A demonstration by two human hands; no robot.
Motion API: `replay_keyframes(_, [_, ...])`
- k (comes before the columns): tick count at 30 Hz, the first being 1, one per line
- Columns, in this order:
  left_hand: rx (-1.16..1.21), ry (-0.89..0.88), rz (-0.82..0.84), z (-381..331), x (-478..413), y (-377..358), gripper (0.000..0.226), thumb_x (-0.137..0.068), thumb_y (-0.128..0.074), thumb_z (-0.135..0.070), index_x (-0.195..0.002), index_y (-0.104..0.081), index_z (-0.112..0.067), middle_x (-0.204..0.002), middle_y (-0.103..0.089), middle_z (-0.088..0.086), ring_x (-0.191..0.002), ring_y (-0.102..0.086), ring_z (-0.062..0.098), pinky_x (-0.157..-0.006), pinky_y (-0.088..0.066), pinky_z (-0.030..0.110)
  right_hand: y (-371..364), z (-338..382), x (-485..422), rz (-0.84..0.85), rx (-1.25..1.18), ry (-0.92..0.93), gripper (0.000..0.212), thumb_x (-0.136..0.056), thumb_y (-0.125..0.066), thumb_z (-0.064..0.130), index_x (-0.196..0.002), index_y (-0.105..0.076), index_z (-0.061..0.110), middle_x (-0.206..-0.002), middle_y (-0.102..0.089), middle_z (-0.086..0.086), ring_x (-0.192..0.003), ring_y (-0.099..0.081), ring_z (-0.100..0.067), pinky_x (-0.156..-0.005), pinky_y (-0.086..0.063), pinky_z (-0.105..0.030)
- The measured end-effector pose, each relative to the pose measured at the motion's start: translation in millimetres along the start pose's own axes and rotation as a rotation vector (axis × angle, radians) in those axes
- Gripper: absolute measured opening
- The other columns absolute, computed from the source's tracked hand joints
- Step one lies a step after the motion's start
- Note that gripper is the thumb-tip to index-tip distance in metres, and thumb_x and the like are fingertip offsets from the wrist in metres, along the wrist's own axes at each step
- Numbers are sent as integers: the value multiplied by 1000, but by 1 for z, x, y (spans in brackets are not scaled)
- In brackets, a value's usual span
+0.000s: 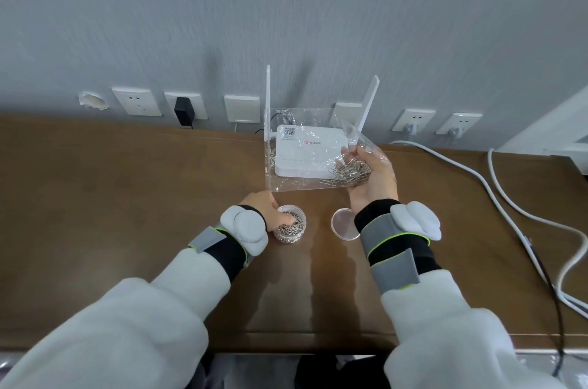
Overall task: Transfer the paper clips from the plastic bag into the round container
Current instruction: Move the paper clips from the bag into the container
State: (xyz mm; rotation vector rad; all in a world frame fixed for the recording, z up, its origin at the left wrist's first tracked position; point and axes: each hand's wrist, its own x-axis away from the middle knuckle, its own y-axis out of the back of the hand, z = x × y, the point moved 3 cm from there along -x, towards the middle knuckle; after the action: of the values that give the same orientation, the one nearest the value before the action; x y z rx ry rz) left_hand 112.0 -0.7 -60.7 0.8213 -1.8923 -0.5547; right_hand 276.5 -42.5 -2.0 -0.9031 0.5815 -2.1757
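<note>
The left hand's (259, 204) fingertips sink into the round container (301, 220) among the paper clips (291, 231), so whether they pinch any cannot be told. The plastic bag (286, 180) veils the right hand's (375, 180) fingers and the router (268, 89), whose label is too small to read. The lid's (343, 223) right edge hides behind the wrist strap (393, 240), and the 2 sleeves (127, 325) run off the bottom edge.

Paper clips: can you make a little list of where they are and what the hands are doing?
clips: a pile in the bag, more in the container
left hand: fingers dip into the container, among the clips
right hand: holds the bag from below, above the desk
lid: off, lying on the desk right of the container
router: behind the bag, by the wall
</note>
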Motion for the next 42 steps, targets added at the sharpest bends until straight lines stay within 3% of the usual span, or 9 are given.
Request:
replay_keyframes(3, [-24, -3, -1, 1, 0, -2, 40, -74, -74, -39, -103, -62, -13, -105, -65, 7, -90, -58, 22, -76, -45, 28, 0, -1, 1, 1, 4, -5, 24, -88, -53, -8, -108, -52, 5, -82, -61, -11, -80, -66, -23, -75, -54, -36])
replay_keyframes(6, [-25, -11, -22, 4, -1, -1, 39, -77, -72, -34, -107, -60, -12, -111, -65, 7, -102, -60, 23, -81, -46, 28, 0, 0, 0, 13, 0, -8, 24, -88, -53, -7, -109, -51, 5, -81, -60, -10, -78, -65, -22, -74, -53, -35])
replay_keyframes(12, [42, -51, -111, 4, 0, 0, 24, -82, -62, -43, -82, -62, -19, -89, -65, 4, -80, -56, 19, -70, -43, 26, -1, 0, 1, 8, 24, -1, 19, -89, -53, -7, -104, -52, 6, -80, -60, -9, -77, -66, -21, -78, -54, -36])
replay_keyframes(19, [2, -21, -170, 7, -3, -5, 16, -88, -53, -31, -97, -60, -19, -103, -65, 2, -91, -59, 21, -71, -44, 28, -1, 1, 2, 12, 45, 17, 18, -89, -52, -6, -103, -52, 5, -77, -59, -8, -72, -66, -20, -81, -54, -36])
replay_keyframes(24, [22, -41, -144, 7, -4, -4, 22, -84, -59, -38, -88, -62, -17, -97, -68, 4, -80, -57, 21, -73, -47, 30, -1, 1, 2, -3, 37, 16, 18, -87, -55, -7, -101, -54, 5, -80, -62, -10, -76, -66, -22, -83, -53, -39])
replay_keyframes(30, [24, -1, -179, 8, -4, -8, 17, -87, -53, -29, -99, -58, -17, -106, -64, 4, -90, -58, 22, -72, -44, 29, -2, 0, 2, -3, 43, 0, 15, -88, -54, -7, -97, -55, 5, -79, -62, -10, -75, -65, -21, -83, -53, -38])
replay_keyframes(42, [5, 0, -121, 6, -5, -1, 24, -87, -53, -30, -104, -62, -15, -107, -66, 6, -95, -61, 24, -78, -48, 30, -1, 0, 2, 2, 34, -5, 24, -89, -54, -5, -111, -55, 5, -84, -63, -10, -77, -66, -21, -78, -55, -36])
